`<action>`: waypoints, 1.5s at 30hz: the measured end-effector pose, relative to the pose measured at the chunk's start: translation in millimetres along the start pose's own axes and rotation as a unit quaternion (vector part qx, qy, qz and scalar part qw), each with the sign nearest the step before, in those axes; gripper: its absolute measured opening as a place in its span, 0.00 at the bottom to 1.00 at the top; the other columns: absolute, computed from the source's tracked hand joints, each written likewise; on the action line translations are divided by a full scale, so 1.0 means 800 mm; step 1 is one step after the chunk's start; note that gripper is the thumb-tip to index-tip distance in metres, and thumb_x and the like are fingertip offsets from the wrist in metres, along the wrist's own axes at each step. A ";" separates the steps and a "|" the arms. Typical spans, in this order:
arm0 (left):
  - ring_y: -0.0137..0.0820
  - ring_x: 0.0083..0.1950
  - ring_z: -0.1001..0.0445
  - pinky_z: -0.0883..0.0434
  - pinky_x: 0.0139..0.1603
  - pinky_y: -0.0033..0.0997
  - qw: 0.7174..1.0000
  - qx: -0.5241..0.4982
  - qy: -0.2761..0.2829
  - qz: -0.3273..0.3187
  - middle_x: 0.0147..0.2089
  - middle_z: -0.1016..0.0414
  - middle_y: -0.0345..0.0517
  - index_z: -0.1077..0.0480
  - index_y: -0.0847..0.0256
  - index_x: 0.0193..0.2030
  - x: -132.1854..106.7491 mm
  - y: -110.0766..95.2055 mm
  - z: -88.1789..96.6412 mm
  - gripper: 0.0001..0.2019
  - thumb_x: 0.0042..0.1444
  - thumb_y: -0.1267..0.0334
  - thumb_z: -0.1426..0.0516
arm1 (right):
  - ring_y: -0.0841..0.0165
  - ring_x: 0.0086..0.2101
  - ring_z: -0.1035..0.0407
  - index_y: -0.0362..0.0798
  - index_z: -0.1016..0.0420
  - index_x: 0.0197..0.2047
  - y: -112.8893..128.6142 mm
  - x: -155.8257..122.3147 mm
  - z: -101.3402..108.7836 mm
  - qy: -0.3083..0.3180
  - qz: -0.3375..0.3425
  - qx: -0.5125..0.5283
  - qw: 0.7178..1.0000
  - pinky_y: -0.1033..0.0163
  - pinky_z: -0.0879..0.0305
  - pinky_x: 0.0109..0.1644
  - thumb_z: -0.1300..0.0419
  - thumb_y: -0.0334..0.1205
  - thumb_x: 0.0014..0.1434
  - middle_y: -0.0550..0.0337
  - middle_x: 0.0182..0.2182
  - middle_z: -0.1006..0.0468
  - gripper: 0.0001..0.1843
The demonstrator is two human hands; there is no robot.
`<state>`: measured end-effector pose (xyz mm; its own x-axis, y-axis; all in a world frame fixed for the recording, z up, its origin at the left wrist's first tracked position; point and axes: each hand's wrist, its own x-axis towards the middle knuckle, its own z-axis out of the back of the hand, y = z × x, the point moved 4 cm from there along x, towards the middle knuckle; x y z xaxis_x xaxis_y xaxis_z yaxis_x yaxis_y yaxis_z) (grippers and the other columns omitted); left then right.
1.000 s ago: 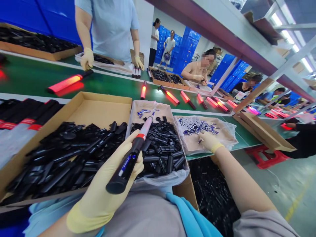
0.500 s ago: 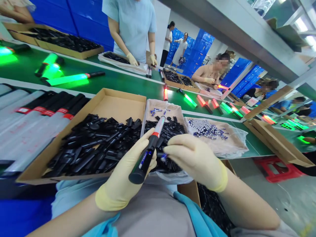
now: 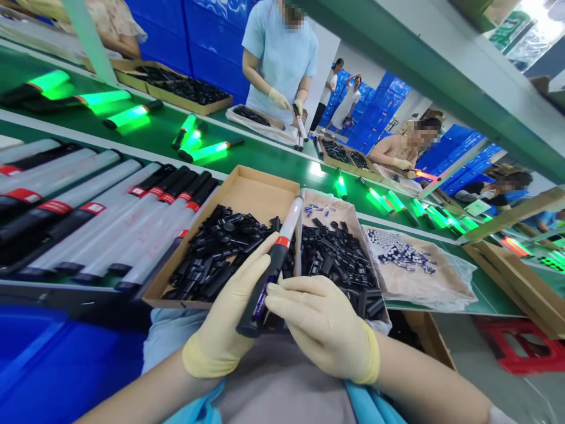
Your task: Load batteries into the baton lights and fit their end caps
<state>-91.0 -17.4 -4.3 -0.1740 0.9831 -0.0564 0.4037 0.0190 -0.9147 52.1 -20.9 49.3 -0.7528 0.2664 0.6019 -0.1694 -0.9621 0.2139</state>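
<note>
In my gloved left hand (image 3: 232, 303) is a traffic baton (image 3: 279, 250), tilted with its black handle toward me and its white tube pointing away. A red band circles it where the handle meets the tube. The handle's side is open, and blue batteries (image 3: 261, 303) show in it. My gloved right hand (image 3: 315, 324) is closed at this opening, its fingertips pressed to a battery there; the fingers partly hide it. Beyond my hands are a cardboard tray (image 3: 267, 185) of black plastic parts and a lined tray (image 3: 331, 200) with more black parts and some batteries.
To the right lies a plastic-lined tray (image 3: 410, 282) of batteries. Finished-looking batons (image 3: 145, 206) lie in a row at left. Lit batons (image 3: 212, 150) rest on the green conveyor (image 3: 265, 154). A co-worker (image 3: 280, 56) handles a baton across it. A metal beam (image 3: 424, 70) slants overhead.
My right hand has moved left to the baton's handle, bringing the battery against its opening. My left hand still holds the baton. The view has swung left, and a co-worker opposite now holds a baton.
</note>
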 end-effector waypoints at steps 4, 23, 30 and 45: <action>0.30 0.45 0.23 0.23 0.41 0.22 0.990 -0.135 -0.043 0.010 0.46 0.20 0.42 0.27 0.46 0.63 0.011 -0.023 0.032 0.21 0.63 0.59 0.41 | 0.66 0.54 0.28 0.48 0.28 0.58 -0.065 0.035 -0.018 0.030 -0.091 -0.009 0.995 0.56 0.31 0.60 0.49 0.27 0.69 0.52 0.54 0.20 0.19; 0.30 0.35 0.24 0.25 0.33 0.25 0.982 -0.169 -0.058 0.060 0.44 0.19 0.47 0.31 0.55 0.66 0.014 -0.012 0.066 0.27 0.60 0.56 0.37 | 0.73 0.31 0.30 0.50 0.30 0.61 -0.095 0.054 -0.084 0.030 -0.314 0.419 0.851 0.65 0.28 0.37 0.40 0.41 0.64 0.62 0.36 0.23 0.23; 0.39 0.56 0.23 0.23 0.51 0.30 0.981 -0.170 -0.012 0.088 0.55 0.20 0.48 0.30 0.55 0.66 0.012 0.000 0.029 0.26 0.61 0.56 0.38 | 0.74 0.26 0.33 0.52 0.25 0.45 -0.079 0.033 -0.061 -0.125 -0.358 0.497 0.781 0.67 0.32 0.30 0.31 0.47 0.56 0.64 0.33 0.24 0.15; 0.29 0.29 0.30 0.25 0.31 0.28 0.975 -0.203 0.028 0.085 0.32 0.25 0.41 0.31 0.53 0.67 -0.007 -0.001 -0.001 0.25 0.63 0.60 0.40 | 0.71 0.31 0.27 0.52 0.28 0.44 -0.052 0.001 -0.048 -0.094 -0.338 0.425 0.834 0.63 0.24 0.38 0.38 0.36 0.60 0.63 0.35 0.23 0.08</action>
<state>-89.9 -22.7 -2.8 -0.0296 0.9865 -0.1613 0.7472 -0.0853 -0.6591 33.8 16.7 11.4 -0.5410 0.8129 0.2158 0.0583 -0.2197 0.9738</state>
